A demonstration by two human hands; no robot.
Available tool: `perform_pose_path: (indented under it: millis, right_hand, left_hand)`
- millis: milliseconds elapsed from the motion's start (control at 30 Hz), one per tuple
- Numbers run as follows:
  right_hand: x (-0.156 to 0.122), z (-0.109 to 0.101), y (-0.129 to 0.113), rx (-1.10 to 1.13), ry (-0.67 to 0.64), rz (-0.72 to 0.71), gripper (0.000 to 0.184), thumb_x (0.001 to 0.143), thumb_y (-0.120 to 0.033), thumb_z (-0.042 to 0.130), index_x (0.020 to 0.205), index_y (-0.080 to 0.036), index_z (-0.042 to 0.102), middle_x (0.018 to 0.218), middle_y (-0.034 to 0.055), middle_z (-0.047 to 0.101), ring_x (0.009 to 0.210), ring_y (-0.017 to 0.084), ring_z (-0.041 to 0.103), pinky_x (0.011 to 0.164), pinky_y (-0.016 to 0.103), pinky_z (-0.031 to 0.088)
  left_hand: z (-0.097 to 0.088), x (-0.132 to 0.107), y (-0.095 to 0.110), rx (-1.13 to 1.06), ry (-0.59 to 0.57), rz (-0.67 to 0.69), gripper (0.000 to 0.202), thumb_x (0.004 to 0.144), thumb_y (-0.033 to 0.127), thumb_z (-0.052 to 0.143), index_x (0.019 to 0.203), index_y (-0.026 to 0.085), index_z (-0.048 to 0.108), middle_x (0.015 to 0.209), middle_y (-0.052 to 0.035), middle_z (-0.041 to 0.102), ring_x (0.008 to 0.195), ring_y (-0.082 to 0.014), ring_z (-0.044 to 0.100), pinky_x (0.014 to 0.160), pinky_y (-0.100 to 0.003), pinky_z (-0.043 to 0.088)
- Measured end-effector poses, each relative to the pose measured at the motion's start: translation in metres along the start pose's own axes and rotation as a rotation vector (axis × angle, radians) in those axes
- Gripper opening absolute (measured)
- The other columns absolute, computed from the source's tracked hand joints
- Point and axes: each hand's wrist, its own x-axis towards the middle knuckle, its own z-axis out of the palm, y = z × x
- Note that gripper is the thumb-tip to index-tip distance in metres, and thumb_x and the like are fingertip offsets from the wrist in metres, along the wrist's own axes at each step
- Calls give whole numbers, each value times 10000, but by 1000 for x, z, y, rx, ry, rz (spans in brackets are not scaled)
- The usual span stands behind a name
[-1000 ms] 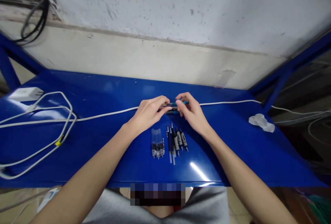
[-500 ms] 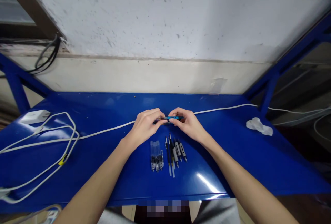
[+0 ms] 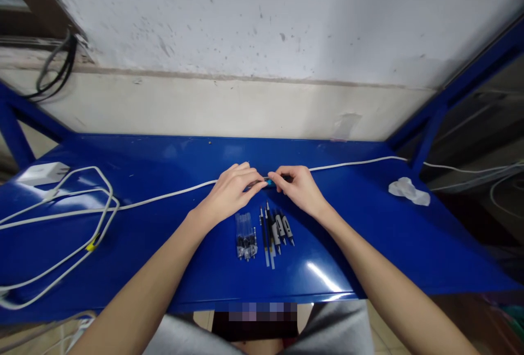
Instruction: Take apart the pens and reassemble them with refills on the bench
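Note:
Between my two hands lies a slim pen (image 3: 270, 182) with a blue part, held level above the table. My left hand (image 3: 235, 188) pinches its left end with thumb and fingers. Closed round its right end, my right hand (image 3: 297, 188) covers much of it. Just below my hands are several clear pen barrels (image 3: 245, 235) in a row. Beside them, ink refills (image 3: 266, 237) with black bodies and pale ends lie side by side. Several grey-and-black pen front parts (image 3: 282, 226) with pointed tips lie right of the refills.
A white cable (image 3: 164, 199) crosses the blue table (image 3: 196, 278) behind my hands and loops at the left, near a white charger block (image 3: 44, 173). Crumpled white plastic (image 3: 409, 191) lies at the right. A wall (image 3: 262, 106) stands along the back edge.
The view has tilted slightly, so everything sits a little higher. My right fingers have moved inward along the pen, closer to my left fingertips, hiding more of the blue part.

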Motion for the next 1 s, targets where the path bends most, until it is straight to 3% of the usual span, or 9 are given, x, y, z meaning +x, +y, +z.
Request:
perform_pose_path:
  millis: [100,167,267,433,600,700,833,933,1000]
  right_hand:
    - [2,-4,1,-29,194,-111,162,914,-199,603,980,-194,751,956,48,733,800,160,648,692,280,476]
    - [3,-8,3,-34,344,-158,344,849,-79,532,1094,-204,738,1089,71,709,862,162,654,675,276,487]
    - [3,-9,6,1,462,-133,475,741,-2,439,1063,-199,727,1007,53,707,749,136,634,594,260,455]
    - [-1,-2,7,107,403,-72,613,702,2,379,1197,-193,684,970,36,757,646,121,683,637,279,539]
    - [-7,3,3,77,318,-116,763,683,11,326,1341,-227,630,1139,47,761,684,125,724,664,291,603]
    - [-8,4,1,98,330,-143,699,704,4,329,1274,-224,664,1180,56,740,757,140,750,610,262,600]
    - [-8,6,-4,145,346,-148,526,722,1,353,1052,-189,715,1033,52,745,712,130,736,581,235,587]
    - [-11,10,-12,271,343,-155,411,704,5,380,891,-185,693,893,26,706,626,101,681,496,194,531]
    - [-14,14,-21,403,288,-161,375,710,11,397,842,-190,684,820,4,670,544,75,619,414,168,458]
  left_hand:
    - [0,0,-1,14,-53,-13,226,1022,359,587,892,189,661,821,-19,644,846,-198,546,762,-324,374]
    - [1,1,-1,17,-73,-9,210,998,345,626,860,189,651,795,-12,624,833,-197,534,762,-324,364]
    - [3,1,-2,13,-94,4,209,969,333,665,819,191,632,760,-1,599,809,-192,511,750,-324,348]
    - [5,1,-2,6,-122,-6,91,930,256,699,898,200,635,761,9,588,837,-200,505,760,-317,354]
    - [8,0,-1,21,-123,27,58,948,248,674,954,198,645,871,-13,637,894,-211,516,787,-328,364]
    - [7,1,2,40,-94,27,120,996,308,618,996,199,667,934,-32,656,937,-224,522,802,-341,368]
    - [5,3,8,-1,-12,-4,223,1049,298,499,1110,185,682,1006,-66,671,968,-233,527,819,-360,391]
    - [4,6,18,-214,69,-32,227,1021,230,508,1170,184,673,1060,-67,684,987,-223,538,885,-377,430]
    - [4,7,26,-443,104,-52,194,978,171,517,1073,176,686,1070,-63,690,1016,-213,565,928,-379,457]
